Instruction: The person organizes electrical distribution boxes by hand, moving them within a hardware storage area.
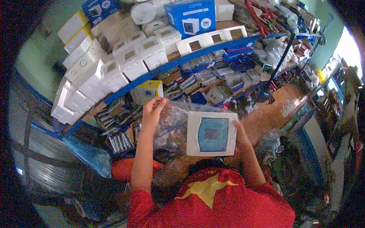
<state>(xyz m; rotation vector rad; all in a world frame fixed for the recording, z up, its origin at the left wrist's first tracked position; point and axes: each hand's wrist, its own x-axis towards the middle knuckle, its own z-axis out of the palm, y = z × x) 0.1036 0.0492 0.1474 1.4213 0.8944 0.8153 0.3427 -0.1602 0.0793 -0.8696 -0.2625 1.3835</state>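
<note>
While the red shirt point(213, 201) with its yellow star fills the near edge of the view, the two bare arms reach up from it to a white distribution box point(212, 133), a flat square panel with a tinted blue window in its middle, held in front of the chest and partly inside a clear plastic bag point(173, 121). The right hand point(240, 133) is closed on the box's right edge, fingers behind and thumb side toward the front as far as can be told, and it appears to carry the weight. The left hand point(154, 110) pinches the top of the bag, raised above the box's left side (its fingers are curled on film, not on the box itself). The box looks rigid and light, moulded plastic that would take a firm grip on its white frame; the window looks thinner and likely scratches or cracks, so the edges are the better hold. The bag is limp, crinkly and probably slick, poor to lift by alone. Beyond the hands, a blue shelf rail point(197, 57) crosses the view, with small packed parts under it, a yellow carton point(147, 90) just behind the left hand, stacked white boxes point(125, 60) above, and a blue carton point(191, 17) on top.
</note>
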